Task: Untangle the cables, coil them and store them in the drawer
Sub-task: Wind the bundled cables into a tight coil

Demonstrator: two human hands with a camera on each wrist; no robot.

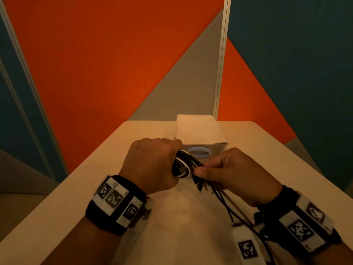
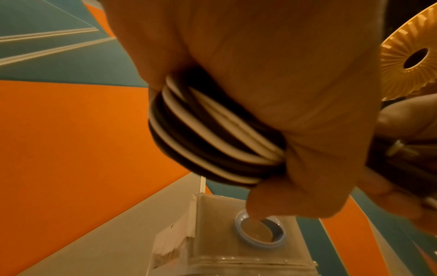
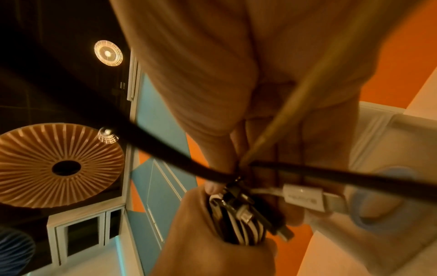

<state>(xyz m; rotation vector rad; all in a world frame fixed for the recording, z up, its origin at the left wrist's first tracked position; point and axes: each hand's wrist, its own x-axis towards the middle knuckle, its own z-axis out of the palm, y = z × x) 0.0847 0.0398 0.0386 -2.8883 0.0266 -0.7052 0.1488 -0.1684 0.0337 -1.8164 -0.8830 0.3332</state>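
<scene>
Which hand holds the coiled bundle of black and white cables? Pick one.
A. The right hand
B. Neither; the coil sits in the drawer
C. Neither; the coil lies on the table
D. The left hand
D: the left hand has its fingers curled round the coiled bundle of black and white cables, held above the beige table, while the right hand pinches the loose black strands trailing from it.

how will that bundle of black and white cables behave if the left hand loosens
The coiled black and white cable bundle would probably spring open: only the left hand grips it. Its loose ends droop, so likely floppy and snag-prone.
</scene>
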